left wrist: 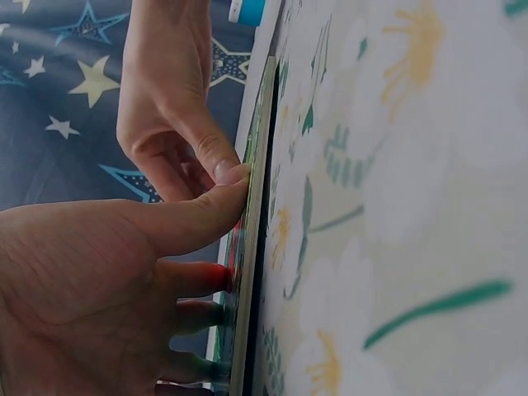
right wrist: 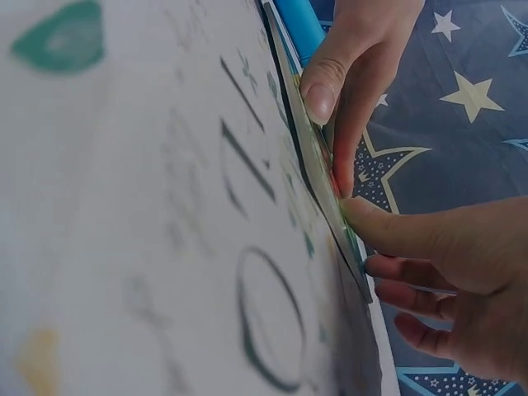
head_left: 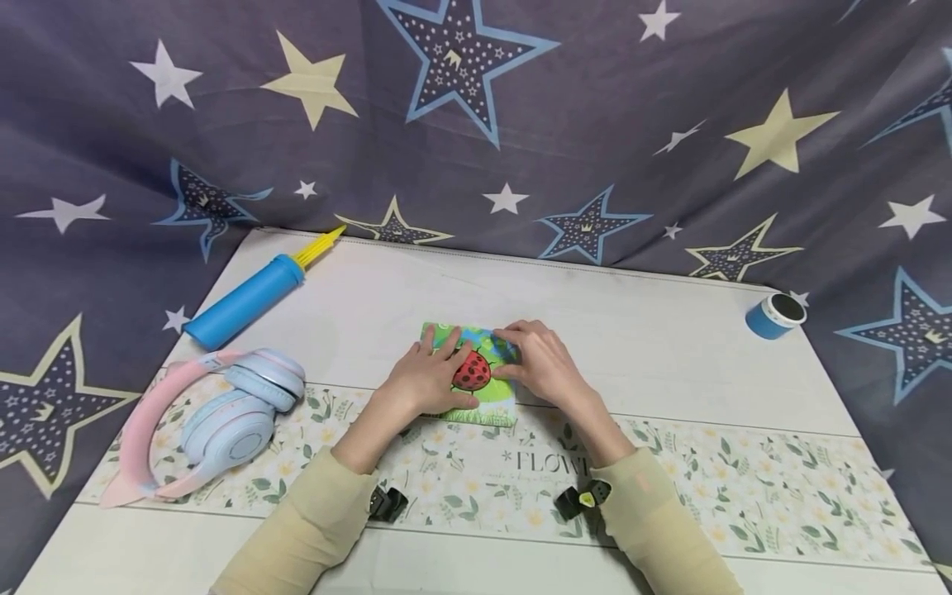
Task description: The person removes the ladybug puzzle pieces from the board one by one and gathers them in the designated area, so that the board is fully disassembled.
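Note:
A thin square board with a red ladybug picture (head_left: 472, 373) on a green and blue ground lies flat near the middle of the table. My left hand (head_left: 426, 378) is spread across its left half, fingertips resting on the picture. From the right, my right hand (head_left: 546, 364) touches the board, its thumb beside the ladybug and its fingers at the upper right. Seen from the left wrist, the board's pale edge (left wrist: 252, 247) shows below both hands. In the right wrist view, the right hand (right wrist: 462, 280) has its thumb on the board and its other fingers loosely bent at the edge.
Pink and light-blue headphones (head_left: 230, 421) lie at the left. Behind them is a blue hand pump (head_left: 249, 302) with a yellow nozzle. A small blue and white round container (head_left: 773, 318) stands at the far right. Star-patterned cloth (head_left: 580, 157) hangs around the table.

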Demonstrator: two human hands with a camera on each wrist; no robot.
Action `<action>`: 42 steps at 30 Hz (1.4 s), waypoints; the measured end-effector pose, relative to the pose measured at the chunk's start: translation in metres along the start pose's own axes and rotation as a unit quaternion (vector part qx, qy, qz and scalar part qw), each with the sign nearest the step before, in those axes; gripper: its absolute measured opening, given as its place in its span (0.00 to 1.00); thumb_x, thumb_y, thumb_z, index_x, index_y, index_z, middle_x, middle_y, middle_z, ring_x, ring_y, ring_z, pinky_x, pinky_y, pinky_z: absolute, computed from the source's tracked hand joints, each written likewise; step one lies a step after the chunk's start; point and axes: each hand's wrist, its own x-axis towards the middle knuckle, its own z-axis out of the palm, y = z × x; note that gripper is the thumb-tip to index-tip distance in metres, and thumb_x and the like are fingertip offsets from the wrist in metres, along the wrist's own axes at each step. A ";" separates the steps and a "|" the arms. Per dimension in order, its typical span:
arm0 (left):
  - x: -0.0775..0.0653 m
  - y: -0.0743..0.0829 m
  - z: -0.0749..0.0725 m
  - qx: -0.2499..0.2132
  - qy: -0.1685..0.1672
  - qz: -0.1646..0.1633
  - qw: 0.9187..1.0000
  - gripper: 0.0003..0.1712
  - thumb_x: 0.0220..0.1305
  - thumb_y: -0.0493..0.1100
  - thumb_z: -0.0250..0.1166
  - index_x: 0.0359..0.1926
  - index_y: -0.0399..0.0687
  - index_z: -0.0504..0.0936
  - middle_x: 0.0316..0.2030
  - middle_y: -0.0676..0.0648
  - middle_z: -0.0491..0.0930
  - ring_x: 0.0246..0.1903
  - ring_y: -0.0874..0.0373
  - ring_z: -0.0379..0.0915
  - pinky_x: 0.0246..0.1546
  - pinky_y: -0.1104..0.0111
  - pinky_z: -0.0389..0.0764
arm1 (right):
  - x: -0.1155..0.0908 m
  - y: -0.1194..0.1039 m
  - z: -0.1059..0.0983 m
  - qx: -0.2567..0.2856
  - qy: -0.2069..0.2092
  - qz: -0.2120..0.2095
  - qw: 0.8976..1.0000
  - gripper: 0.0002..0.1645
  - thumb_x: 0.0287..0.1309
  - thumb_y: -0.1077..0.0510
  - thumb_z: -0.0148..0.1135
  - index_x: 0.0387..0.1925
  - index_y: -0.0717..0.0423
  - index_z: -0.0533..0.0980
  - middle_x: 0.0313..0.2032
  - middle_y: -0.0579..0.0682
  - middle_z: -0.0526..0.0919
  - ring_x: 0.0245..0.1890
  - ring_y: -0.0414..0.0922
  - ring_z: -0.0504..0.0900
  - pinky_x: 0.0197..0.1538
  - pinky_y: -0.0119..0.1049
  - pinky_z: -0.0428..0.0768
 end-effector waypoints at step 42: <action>-0.001 0.002 -0.001 0.011 0.003 -0.003 1.000 0.53 0.66 0.66 0.67 0.82 0.51 0.55 0.84 0.43 0.42 0.81 0.31 0.33 0.80 0.44 0.55 | 0.008 0.005 -0.001 0.098 -0.056 0.036 0.993 0.39 0.51 0.55 0.81 0.66 0.55 0.78 0.59 0.56 0.77 0.52 0.50 0.78 0.54 0.48 0.80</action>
